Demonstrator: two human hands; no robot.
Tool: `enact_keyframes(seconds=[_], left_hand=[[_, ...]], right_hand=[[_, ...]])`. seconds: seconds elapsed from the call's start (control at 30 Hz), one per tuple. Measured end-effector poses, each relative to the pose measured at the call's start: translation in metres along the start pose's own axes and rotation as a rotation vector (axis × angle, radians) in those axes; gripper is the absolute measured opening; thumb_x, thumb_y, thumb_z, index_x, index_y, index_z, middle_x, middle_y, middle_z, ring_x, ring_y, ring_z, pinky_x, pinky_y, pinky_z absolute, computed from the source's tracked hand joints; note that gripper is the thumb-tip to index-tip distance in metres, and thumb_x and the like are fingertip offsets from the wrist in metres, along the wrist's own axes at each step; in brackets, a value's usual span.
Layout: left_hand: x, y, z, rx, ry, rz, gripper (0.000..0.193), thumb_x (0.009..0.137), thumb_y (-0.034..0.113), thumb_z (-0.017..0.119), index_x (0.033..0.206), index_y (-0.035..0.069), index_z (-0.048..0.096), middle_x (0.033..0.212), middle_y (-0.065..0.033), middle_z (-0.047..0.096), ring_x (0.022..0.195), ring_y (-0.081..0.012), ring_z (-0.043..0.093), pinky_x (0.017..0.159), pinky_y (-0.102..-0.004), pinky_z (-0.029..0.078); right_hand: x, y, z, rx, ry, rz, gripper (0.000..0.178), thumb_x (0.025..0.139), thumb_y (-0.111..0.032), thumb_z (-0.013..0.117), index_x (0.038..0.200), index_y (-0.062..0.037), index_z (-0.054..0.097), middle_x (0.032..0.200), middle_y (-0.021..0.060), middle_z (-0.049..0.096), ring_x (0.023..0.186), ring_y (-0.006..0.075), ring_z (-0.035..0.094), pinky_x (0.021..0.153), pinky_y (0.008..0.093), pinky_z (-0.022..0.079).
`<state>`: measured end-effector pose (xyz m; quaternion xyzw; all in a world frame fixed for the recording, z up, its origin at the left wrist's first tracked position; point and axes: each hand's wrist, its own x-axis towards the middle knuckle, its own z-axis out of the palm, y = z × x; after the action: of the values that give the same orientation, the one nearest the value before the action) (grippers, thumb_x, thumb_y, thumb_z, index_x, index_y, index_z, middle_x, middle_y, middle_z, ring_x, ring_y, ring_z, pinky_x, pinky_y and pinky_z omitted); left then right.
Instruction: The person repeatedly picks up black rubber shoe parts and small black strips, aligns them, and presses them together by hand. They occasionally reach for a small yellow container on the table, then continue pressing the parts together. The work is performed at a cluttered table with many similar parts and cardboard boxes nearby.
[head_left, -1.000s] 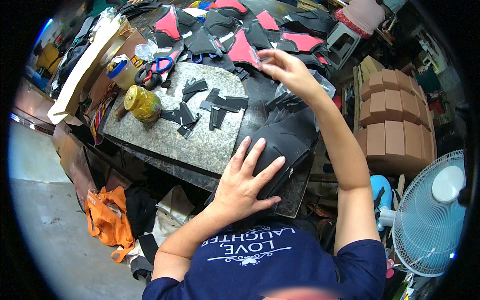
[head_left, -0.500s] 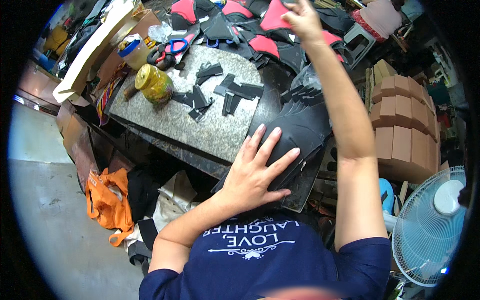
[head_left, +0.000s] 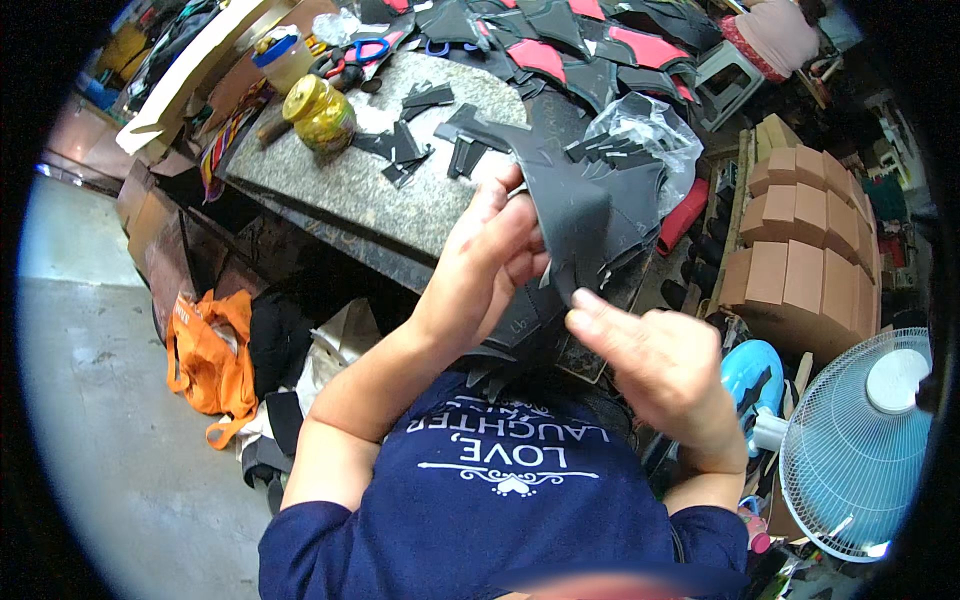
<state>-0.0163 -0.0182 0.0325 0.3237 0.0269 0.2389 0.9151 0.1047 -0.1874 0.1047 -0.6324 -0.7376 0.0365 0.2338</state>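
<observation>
My left hand [head_left: 490, 250] is closed on one edge of a black shoe-upper piece [head_left: 575, 205], a thin, curved sheet held tilted above the table. At the near tip of that piece, my right hand [head_left: 655, 355] has its fingers curled, thumb and fingertip pinching the edge. Beneath and to the right lies a fanned stack of similar black pieces [head_left: 632, 205], partly hidden by the held one. Small black strips [head_left: 403, 150] lie on a speckled grey stone slab [head_left: 390, 215] left of my hands.
A yellow-lidded jar [head_left: 318, 115], a blue-rimmed tub [head_left: 285, 65] and blue-handled scissors [head_left: 370, 50] stand or lie at the slab's far left. Black-and-red pieces [head_left: 540, 58] cover the far table. A clear plastic bag [head_left: 665, 135], stacked brown boxes [head_left: 800, 260] and a fan [head_left: 860, 440] are right. Another person [head_left: 775, 35] sits beyond.
My right hand has come back from the red-and-black pieces at the far side to near my left hand. My left hand, earlier flat on the black stack, now grips a raised piece.
</observation>
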Motion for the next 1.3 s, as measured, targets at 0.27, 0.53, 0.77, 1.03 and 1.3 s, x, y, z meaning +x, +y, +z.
enact_keyframes(seconds=[0.27,0.53,0.77,1.03,1.3], left_hand=[[-0.013,-0.018,0.006,0.184,0.054,0.019,0.060,0.093,-0.001,0.053,0.147,-0.005,0.027,0.139,-0.0146,0.046,0.123,-0.0169,0.049,0.105,-0.0314,0.040],[-0.031,-0.037,0.011,0.348,-0.068,-0.059,0.055,0.094,-0.002,0.054,0.143,-0.002,0.031,0.131,-0.0119,0.051,0.118,-0.0146,0.051,0.100,-0.0299,0.042],[-0.052,-0.002,0.013,1.246,-0.248,0.068,0.022,0.088,0.007,0.069,0.107,-0.001,0.059,0.085,-0.0121,0.064,0.082,-0.0147,0.066,0.075,-0.0256,0.051],[-0.041,0.024,-0.041,1.407,0.252,0.293,0.015,0.088,0.013,0.068,0.096,0.001,0.065,0.089,-0.0149,0.068,0.079,-0.0276,0.069,0.069,-0.0348,0.053],[0.048,0.049,-0.123,2.182,0.889,0.246,0.032,0.084,0.032,0.071,0.101,0.005,0.068,0.100,-0.0130,0.065,0.091,-0.0306,0.066,0.079,-0.0409,0.053]], right_hand=[[-0.030,0.016,0.018,0.601,0.195,0.093,0.052,0.088,-0.051,0.064,0.102,-0.0007,0.069,0.103,0.0172,0.069,0.081,0.0221,0.065,0.071,0.0309,0.051],[-0.012,0.076,0.029,1.093,0.534,0.519,0.065,0.090,-0.028,0.069,0.142,-0.0008,0.042,0.116,0.0075,0.061,0.097,0.0125,0.061,0.082,0.0255,0.050],[0.019,0.079,0.049,1.384,0.610,0.438,0.030,0.087,-0.001,0.068,0.115,-0.0019,0.059,0.103,0.0087,0.069,0.090,0.0141,0.067,0.081,0.0264,0.054],[0.030,0.091,0.068,1.209,0.604,0.587,0.032,0.086,-0.001,0.069,0.116,-0.0003,0.058,0.102,0.0077,0.068,0.086,0.0128,0.066,0.080,0.0272,0.055],[0.028,0.093,0.070,1.211,0.585,0.615,0.030,0.087,-0.003,0.069,0.115,-0.0010,0.057,0.100,0.0084,0.068,0.082,0.0134,0.066,0.075,0.0275,0.056]])
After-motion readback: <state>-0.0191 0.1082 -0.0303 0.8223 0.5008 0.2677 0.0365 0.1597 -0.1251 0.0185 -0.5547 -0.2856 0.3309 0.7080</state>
